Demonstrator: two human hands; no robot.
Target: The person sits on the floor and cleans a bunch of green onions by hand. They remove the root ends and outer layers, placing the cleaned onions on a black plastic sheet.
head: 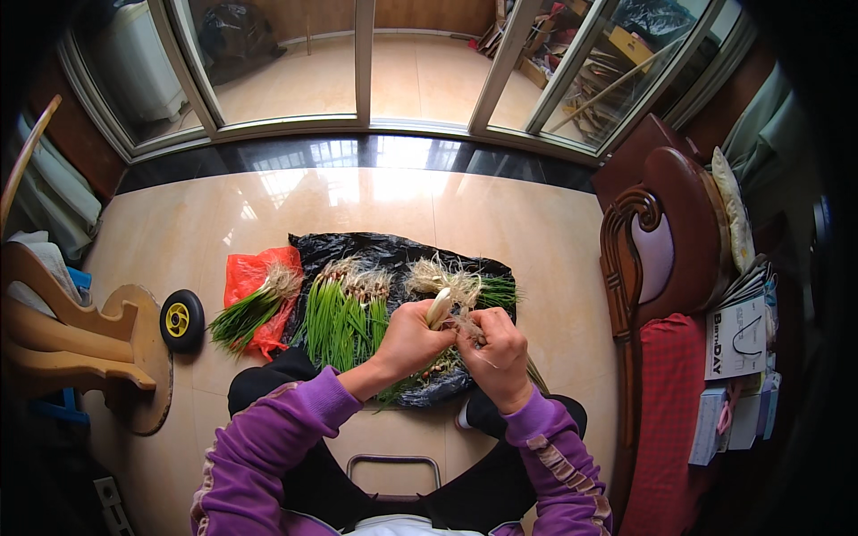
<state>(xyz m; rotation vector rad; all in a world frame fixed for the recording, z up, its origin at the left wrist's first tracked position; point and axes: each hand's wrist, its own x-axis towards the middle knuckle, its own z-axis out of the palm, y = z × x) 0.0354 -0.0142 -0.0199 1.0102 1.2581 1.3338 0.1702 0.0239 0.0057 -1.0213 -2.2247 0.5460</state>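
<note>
My left hand (413, 338) grips a pale white stalk (439, 308), probably a spring onion or a similar plant, its white end pointing up past the thumb. Close against it, my right hand (499, 358) pinches stringy pale roots (472, 328). Both hands are above a black plastic sheet (362, 242) spread on the floor. Bunches of spring onions (345, 315) lie on its left half, roots away from me. Another rooty bunch (442, 278) rests behind my hands, with green leaves (498, 291) at its right. Small bulbs and scraps (439, 367) lie partly hidden below my hands.
At left, a further bunch of spring onions (258, 308) lies on a red plastic bag (244, 268). Beyond it are a black wheel with a yellow hub (179, 321) and a wooden stand (134, 355). A carved wooden chair (627, 295) flanks the right; glass sliding doors (365, 67) stand ahead.
</note>
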